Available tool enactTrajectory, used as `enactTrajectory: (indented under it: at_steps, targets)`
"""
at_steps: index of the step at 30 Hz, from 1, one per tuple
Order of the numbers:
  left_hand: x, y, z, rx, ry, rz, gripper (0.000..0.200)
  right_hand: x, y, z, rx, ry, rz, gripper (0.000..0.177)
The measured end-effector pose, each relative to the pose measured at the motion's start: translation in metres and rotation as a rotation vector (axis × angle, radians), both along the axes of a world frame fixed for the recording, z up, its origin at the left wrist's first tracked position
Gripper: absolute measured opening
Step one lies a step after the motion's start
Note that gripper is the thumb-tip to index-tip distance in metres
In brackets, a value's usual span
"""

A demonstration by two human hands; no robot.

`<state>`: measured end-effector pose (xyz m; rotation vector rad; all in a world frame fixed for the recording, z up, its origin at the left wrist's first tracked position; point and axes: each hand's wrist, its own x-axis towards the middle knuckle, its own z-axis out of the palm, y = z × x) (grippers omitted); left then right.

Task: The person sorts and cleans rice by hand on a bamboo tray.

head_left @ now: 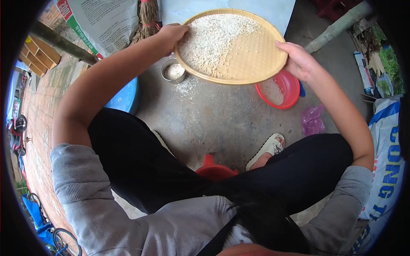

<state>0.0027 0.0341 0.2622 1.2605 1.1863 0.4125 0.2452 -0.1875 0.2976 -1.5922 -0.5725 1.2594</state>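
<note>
A round, shallow winnowing tray (252, 64) of yellow-tan weave is held up in front of me, over the floor. Whitish grains that look like rice (213, 36) cover its left and upper part, with a few scattered on the right. My left hand (174, 37) grips the left rim, its fingers partly hidden. My right hand (299, 62) closes on the right rim, thumb on top. Below the tray, a metal bowl (164, 76) with grains stands at the left and a red basin (291, 90) with grains at the right.
Spilled grains (186, 87) lie on the concrete floor. A blue tub (128, 96) stands left, near my knee. A pink plastic bag (313, 119) lies right. Printed sacks (386, 158) stand at the right edge, another sack (106, 25) at upper left. Wooden poles (339, 27) rise on both sides.
</note>
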Motion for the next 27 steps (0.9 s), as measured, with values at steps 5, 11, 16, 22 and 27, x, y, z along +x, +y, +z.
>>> enactTrajectory:
  at_steps: [5, 11, 16, 22, 27]
  targets:
    - [0.024, -0.052, 0.001, 0.088, 0.033, -0.062, 0.027, 0.050, 0.007, -0.028, -0.163, 0.080, -0.201, 0.039]
    - [-0.011, 0.014, -0.007, 0.064, 0.033, -0.056, 0.036, -0.013, 0.000, -0.001, -0.013, -0.089, 0.102, 0.025]
    - [0.004, -0.026, 0.004, 0.059, 0.030, 0.008, 0.032, 0.022, 0.004, -0.004, 0.020, -0.134, -0.031, 0.027]
    - [0.019, -0.043, 0.003, 0.094, 0.105, -0.077, 0.029, 0.048, 0.005, -0.029, -0.187, 0.159, -0.162, 0.031]
    - [-0.006, 0.007, -0.002, 0.047, 0.053, -0.094, 0.034, -0.017, -0.006, 0.006, -0.018, -0.126, 0.058, 0.030]
